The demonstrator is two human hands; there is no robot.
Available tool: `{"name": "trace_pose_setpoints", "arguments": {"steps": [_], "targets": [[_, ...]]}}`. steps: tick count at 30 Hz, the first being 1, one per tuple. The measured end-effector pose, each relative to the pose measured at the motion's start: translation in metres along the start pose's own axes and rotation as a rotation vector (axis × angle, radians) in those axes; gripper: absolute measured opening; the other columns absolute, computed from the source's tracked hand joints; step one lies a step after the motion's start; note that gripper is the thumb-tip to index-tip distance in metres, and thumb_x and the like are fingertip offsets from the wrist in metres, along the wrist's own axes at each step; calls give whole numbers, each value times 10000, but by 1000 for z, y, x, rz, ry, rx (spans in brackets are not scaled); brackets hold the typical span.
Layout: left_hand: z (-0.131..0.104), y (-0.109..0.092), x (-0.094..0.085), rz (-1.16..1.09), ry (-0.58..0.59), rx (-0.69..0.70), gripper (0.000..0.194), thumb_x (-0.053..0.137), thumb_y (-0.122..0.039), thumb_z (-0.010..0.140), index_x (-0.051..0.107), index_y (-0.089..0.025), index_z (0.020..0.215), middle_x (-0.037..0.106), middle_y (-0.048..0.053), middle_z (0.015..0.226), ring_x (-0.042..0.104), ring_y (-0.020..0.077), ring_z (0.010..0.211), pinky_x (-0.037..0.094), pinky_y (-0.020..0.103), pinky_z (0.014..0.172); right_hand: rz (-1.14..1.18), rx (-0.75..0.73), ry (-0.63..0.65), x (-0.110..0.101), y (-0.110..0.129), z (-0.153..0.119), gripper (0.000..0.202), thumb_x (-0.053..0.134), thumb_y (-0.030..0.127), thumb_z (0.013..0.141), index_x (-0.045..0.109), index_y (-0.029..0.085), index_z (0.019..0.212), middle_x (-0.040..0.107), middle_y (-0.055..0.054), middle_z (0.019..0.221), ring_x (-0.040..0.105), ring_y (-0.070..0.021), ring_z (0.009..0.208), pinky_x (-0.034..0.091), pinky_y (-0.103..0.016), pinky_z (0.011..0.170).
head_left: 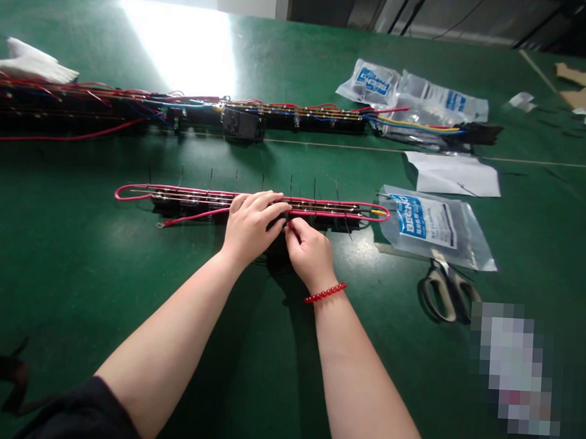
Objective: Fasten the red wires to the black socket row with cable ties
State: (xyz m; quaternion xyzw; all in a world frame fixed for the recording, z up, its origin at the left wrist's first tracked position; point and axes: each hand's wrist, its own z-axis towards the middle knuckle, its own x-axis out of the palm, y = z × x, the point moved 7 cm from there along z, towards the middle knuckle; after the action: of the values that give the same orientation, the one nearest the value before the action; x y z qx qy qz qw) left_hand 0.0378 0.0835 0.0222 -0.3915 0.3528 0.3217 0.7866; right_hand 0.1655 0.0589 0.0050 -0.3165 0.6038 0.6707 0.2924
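Note:
On the green table lies a long black strip (pixel 190 202) with thin metal bars along it and a red cable (pixel 209 189) looped around its length. One cable end turns back toward me at the left and carries a ring terminal (pixel 160 225). Several thin black ties (pixel 291 183) stick up along the far side. My left hand (pixel 254 225) grips the strip near its middle, fingers over the top and thumb at the near side. Close beside it, my right hand (pixel 312 248) pinches at the near edge; whatever lies between its fingertips is hidden.
A longer wired strip (pixel 308 119) runs across the table behind. To the right are labelled plastic bags (pixel 435 227), a white paper (pixel 455 174) and scissors (pixel 449 290). A white glove (pixel 36 62) lies at the far left. A blurred patch covers something at lower right.

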Motion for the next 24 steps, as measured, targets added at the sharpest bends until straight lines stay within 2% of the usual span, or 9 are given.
{"name": "trace_pose_setpoints", "arguments": {"steps": [13, 24], "targets": [[1, 1, -1, -9, -11, -18, 194, 618, -324, 954, 737, -337, 1107, 711, -10, 1291, 624, 225, 1232, 399, 421, 1069, -74, -11, 52, 2, 2, 1, 228, 427, 277, 978, 606, 225, 847, 701, -30, 776, 596, -166, 685, 272, -263, 588], [1, 3, -2, -13, -9, -41, 203, 593, -308, 961, 738, -342, 1099, 713, -11, 1283, 626, 227, 1221, 382, 429, 1078, -148, -69, 63, 5, 5, 1, 225, 438, 249, 963, 628, 229, 845, 713, -35, 775, 612, -181, 697, 284, -279, 600]]}}
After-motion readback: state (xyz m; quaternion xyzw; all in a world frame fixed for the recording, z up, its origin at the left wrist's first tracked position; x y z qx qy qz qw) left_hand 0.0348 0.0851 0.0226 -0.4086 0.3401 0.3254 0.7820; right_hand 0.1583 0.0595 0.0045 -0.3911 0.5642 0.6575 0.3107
